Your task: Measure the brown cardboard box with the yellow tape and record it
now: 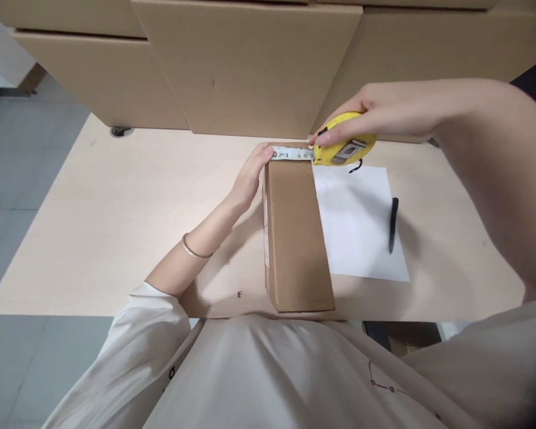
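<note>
A long brown cardboard box (298,232) lies on the table, its near end close to the front edge. My right hand (355,122) grips a yellow tape measure (335,134) at the box's far right corner. The short white blade (292,154) is pulled out across the far end of the box, with printed numbers showing. My left hand (252,173) pinches the blade's tip at the far left corner, fingers against the box's left side. A black wrist cord hangs from the tape case.
Right of the box, a white sheet of paper (357,220) lies on the pale table (116,238), with a black pen (393,225) across its right edge. Large cardboard boxes (254,65) stand along the back. A cable hole (121,131) sits at the back left.
</note>
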A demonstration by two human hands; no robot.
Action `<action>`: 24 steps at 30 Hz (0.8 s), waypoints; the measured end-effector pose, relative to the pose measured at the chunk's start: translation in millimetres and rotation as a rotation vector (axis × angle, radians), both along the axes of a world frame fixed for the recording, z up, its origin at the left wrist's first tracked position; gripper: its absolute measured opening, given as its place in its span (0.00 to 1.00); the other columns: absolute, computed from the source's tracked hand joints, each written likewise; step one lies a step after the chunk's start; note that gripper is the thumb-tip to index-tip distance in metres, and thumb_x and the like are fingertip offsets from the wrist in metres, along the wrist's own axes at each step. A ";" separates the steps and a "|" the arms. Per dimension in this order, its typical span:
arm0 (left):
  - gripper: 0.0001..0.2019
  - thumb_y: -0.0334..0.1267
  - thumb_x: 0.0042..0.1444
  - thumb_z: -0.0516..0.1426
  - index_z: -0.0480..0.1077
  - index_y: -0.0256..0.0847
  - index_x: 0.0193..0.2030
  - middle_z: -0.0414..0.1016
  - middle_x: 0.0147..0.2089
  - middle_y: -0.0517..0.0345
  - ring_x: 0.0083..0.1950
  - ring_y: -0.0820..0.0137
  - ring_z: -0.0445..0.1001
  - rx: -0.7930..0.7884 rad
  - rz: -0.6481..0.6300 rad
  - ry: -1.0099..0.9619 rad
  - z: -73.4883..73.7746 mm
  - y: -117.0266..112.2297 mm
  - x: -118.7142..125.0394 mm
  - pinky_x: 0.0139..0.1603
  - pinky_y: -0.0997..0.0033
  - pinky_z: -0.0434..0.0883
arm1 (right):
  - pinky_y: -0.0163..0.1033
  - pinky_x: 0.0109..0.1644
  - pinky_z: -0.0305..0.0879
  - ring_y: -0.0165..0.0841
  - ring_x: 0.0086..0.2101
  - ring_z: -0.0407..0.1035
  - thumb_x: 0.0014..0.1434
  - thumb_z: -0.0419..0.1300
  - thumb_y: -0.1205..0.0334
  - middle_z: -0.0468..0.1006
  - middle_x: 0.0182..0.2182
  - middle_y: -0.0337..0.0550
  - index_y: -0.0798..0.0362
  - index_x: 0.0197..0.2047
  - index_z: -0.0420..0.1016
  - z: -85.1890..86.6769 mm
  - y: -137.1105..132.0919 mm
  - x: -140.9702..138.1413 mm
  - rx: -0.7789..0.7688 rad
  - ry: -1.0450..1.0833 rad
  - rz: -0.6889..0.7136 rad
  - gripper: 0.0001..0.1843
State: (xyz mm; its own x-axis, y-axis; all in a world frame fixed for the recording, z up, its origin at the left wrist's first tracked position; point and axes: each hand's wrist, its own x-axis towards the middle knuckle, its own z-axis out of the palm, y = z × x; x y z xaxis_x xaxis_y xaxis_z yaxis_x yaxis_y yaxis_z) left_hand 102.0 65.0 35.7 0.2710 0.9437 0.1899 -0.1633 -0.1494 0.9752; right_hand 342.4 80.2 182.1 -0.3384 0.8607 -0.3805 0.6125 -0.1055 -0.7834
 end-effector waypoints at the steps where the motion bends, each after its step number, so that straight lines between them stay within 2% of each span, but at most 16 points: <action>1: 0.21 0.62 0.64 0.55 0.72 0.46 0.46 0.79 0.55 0.52 0.65 0.55 0.74 -0.001 -0.005 0.015 -0.7 1.5 -0.6 0.72 0.54 0.67 | 0.45 0.48 0.73 0.37 0.36 0.71 0.54 0.78 0.44 0.80 0.34 0.48 0.55 0.36 0.84 1.6 2.2 -0.5 -0.011 -0.074 0.030 0.21; 4: 0.26 0.67 0.61 0.56 0.70 0.45 0.48 0.78 0.56 0.52 0.67 0.54 0.73 0.007 -0.030 0.030 -2.8 6.0 -0.5 0.72 0.53 0.66 | 0.43 0.48 0.73 0.37 0.38 0.74 0.61 0.71 0.42 0.81 0.40 0.49 0.55 0.43 0.84 4.6 6.8 -4.1 -0.061 -0.175 0.072 0.22; 8: 0.25 0.67 0.61 0.55 0.70 0.47 0.48 0.76 0.58 0.52 0.69 0.54 0.71 0.030 -0.020 0.037 -4.9 8.9 2.1 0.73 0.53 0.66 | 0.35 0.37 0.73 0.32 0.33 0.74 0.67 0.66 0.51 0.82 0.39 0.52 0.60 0.44 0.84 3.7 15.3 -13.9 -0.182 -0.182 0.005 0.18; 11: 0.24 0.66 0.63 0.54 0.69 0.47 0.49 0.76 0.59 0.53 0.69 0.54 0.71 0.045 -0.008 0.039 -6.2 8.7 4.0 0.73 0.54 0.66 | 0.30 0.33 0.74 0.33 0.35 0.77 0.67 0.64 0.57 0.84 0.41 0.53 0.64 0.45 0.85 2.1 26.7 -17.6 -0.247 -0.166 -0.039 0.17; 15: 0.23 0.63 0.65 0.52 0.69 0.46 0.50 0.76 0.58 0.52 0.68 0.55 0.72 0.050 -0.024 0.029 -6.5 7.9 4.7 0.72 0.53 0.66 | 0.31 0.40 0.76 0.34 0.40 0.80 0.68 0.60 0.56 0.83 0.38 0.48 0.66 0.48 0.85 0.1 39.7 -16.1 -0.338 -0.212 -0.047 0.21; 19: 0.22 0.63 0.64 0.52 0.69 0.47 0.50 0.77 0.59 0.53 0.70 0.54 0.71 0.069 -0.011 0.045 -5.6 8.3 4.8 0.74 0.52 0.66 | 0.32 0.44 0.74 0.35 0.45 0.81 0.71 0.53 0.54 0.84 0.37 0.42 0.64 0.47 0.84 -0.9 38.8 -20.7 -0.386 -0.278 -0.038 0.23; 24: 0.24 0.66 0.61 0.54 0.69 0.48 0.50 0.76 0.60 0.52 0.71 0.52 0.69 0.065 -0.026 0.017 -6.1 8.8 4.7 0.74 0.53 0.64 | 0.30 0.46 0.76 0.35 0.46 0.81 0.70 0.60 0.48 0.81 0.32 0.41 0.59 0.40 0.82 0.0 30.2 -29.1 -0.336 -0.181 -0.045 0.21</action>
